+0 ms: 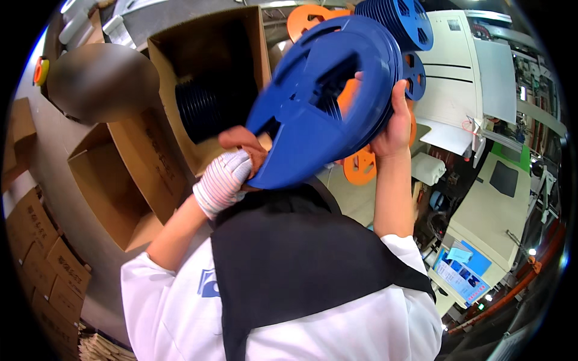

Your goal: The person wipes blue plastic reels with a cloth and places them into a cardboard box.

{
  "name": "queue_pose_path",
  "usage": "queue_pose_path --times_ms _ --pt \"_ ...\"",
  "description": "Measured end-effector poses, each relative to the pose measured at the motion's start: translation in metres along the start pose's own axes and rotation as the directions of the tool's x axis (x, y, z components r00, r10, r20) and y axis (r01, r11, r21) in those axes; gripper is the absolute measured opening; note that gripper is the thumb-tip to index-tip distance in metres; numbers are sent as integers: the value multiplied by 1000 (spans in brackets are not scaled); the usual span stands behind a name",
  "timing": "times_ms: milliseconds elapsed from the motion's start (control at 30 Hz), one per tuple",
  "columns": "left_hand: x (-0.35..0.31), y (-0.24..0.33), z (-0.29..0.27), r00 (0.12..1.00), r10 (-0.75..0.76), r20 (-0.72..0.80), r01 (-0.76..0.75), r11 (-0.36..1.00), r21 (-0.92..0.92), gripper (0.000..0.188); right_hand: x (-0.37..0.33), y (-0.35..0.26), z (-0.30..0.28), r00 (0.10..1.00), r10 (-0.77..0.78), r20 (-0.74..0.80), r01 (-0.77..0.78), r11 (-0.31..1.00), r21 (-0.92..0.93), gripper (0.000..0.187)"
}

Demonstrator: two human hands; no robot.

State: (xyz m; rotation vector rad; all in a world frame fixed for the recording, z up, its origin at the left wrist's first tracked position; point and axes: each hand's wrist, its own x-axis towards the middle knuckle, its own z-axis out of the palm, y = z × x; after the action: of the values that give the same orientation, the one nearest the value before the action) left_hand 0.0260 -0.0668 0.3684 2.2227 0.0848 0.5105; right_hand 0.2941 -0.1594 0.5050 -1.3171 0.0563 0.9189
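Observation:
Several blue plastic reels (pixel 313 147) are held together as a tilted stack in front of my chest, their spoked flanges face up. On the near left edge, my left hand (pixel 226 171), in a striped glove with orange-brown finger parts, is closed with its thumb over the flange. My bare right hand (pixel 392 132) grips the right rim of the stack; its thumb lies along the edge and its other fingers are mostly hidden behind. To the left, an open cardboard box (pixel 164 90) contains more dark blue reels (pixel 195 111). Orange reels (pixel 361 166) show beneath the held stack.
Another open cardboard box (pixel 99 186) stands at the left, with closed cartons (pixel 39 240) farther left. More blue reels (pixel 415 24) stand at the upper right. Pale machine cabinets (pixel 445 72) line the right side. A blurred patch hides part of the upper left.

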Motion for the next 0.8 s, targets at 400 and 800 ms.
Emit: queue_pose_path --times_ms 400,800 --pt "-94 -30 8 598 -773 213 191 -120 -974 66 -10 34 -95 999 18 31 -19 999 41 48" --pt "-57 -105 32 509 -844 171 425 74 -902 21 -32 71 -129 996 67 -58 -60 990 124 47"
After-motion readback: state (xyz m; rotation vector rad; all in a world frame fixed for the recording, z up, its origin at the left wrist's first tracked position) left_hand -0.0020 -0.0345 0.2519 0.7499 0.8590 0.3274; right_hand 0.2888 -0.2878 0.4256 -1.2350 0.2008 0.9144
